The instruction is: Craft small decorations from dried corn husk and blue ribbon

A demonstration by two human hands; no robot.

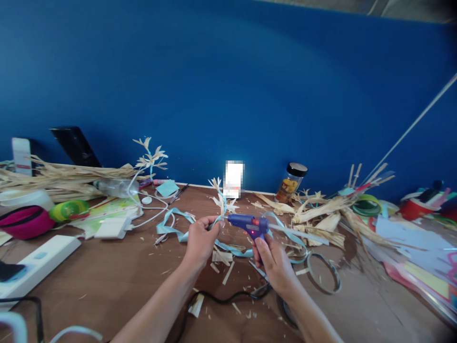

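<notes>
My right hand (270, 259) is wrapped round the handle of a blue hot glue gun (246, 224). A small red light glows on the gun, and a long pale glue stick (298, 232) juts out of its back. The nozzle points left, right by the fingertips of my left hand (204, 237). Those fingers are closed in a pinch on the stem of a small dried-husk flower sprig (224, 202). Light blue ribbon (233, 250) winds across the table around both hands. Whether the nozzle touches the stem I cannot tell.
Another husk flower sprig (152, 155) stands at the back left, near husk bundles and a plastic bottle (117, 187). A jar with a black lid (291, 181) leans at the back. A tape ring (324, 274), power strip (53, 259) and black cord (221, 300) lie nearer.
</notes>
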